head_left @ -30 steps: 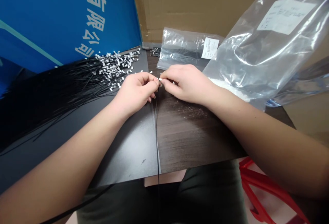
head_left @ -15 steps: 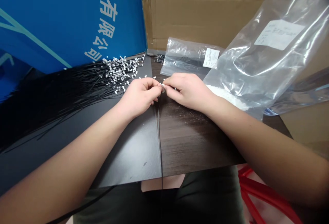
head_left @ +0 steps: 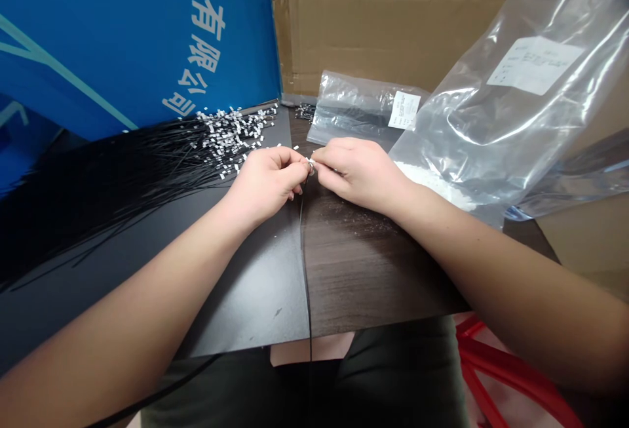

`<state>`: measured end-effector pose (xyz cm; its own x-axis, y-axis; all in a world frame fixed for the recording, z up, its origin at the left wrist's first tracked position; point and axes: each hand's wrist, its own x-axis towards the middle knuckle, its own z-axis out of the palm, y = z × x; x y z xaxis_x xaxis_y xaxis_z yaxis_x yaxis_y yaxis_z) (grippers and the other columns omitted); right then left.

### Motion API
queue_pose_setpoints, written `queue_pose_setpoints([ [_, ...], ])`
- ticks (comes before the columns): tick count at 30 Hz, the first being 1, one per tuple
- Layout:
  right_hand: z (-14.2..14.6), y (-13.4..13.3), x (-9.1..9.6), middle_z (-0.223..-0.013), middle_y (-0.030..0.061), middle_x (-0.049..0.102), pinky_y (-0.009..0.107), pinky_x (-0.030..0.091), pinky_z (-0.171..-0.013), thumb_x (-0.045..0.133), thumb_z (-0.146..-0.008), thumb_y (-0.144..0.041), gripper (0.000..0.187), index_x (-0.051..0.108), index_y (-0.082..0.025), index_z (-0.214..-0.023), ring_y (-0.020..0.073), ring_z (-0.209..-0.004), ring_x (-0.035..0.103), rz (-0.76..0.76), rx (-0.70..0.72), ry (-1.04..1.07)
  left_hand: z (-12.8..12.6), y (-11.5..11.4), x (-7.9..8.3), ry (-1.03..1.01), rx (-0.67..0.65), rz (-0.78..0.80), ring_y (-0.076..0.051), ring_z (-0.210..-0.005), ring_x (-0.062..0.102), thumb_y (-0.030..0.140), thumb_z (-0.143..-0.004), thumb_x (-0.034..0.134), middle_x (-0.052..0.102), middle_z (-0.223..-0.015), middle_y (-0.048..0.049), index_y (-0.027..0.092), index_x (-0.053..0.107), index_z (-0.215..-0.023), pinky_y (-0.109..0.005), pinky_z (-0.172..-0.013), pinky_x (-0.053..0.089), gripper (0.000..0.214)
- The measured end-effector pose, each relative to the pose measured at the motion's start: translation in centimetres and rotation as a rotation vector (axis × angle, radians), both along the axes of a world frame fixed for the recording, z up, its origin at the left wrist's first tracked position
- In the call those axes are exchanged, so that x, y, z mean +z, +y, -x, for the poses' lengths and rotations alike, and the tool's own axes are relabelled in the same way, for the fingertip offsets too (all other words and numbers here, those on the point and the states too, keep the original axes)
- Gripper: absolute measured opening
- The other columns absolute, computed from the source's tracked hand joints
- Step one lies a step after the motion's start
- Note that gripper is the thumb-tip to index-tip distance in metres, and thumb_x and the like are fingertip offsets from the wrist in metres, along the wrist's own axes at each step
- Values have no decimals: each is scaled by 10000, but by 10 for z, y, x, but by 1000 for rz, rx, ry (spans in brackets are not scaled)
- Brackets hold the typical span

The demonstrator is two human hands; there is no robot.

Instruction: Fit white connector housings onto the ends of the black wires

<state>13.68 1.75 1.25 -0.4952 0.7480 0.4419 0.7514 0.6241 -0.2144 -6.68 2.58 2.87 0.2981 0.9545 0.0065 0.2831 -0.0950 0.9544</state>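
Observation:
My left hand [head_left: 273,182] pinches the end of a thin black wire [head_left: 306,271], which hangs down over the table's front edge. Fingertip to fingertip with it, my right hand [head_left: 354,172] is closed on a small white connector [head_left: 311,164] at that wire end. The fingers cover most of the connector, so I cannot tell how far the wire sits in it. Left of my left hand lies a large bundle of black wires [head_left: 108,179] whose ends carry many small white connectors [head_left: 228,133].
Behind my hands lies a clear labelled bag [head_left: 358,110]. A large plastic bag [head_left: 521,126] with white pieces [head_left: 435,185] in it leans at the right. A blue panel [head_left: 122,28] and a cardboard box [head_left: 393,28] stand at the back. A red stool [head_left: 491,362] is below.
Both hands stay almost in place, with only a slight shift of the fingertips at the connector. The hanging wire bows a little further left.

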Motion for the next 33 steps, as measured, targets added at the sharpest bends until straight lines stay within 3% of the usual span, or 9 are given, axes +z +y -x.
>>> queue_pose_setpoints([
  [33, 2, -3, 0, -942, 119, 745, 359, 420, -781, 473, -1064, -244, 334, 794, -169, -1008, 257, -922, 639, -53, -35, -30, -1, -1, 0, -57, 10, 31, -110, -545, 559, 248, -773, 741, 639, -603, 3, 170, 699, -724, -233, -538, 445, 101],
])
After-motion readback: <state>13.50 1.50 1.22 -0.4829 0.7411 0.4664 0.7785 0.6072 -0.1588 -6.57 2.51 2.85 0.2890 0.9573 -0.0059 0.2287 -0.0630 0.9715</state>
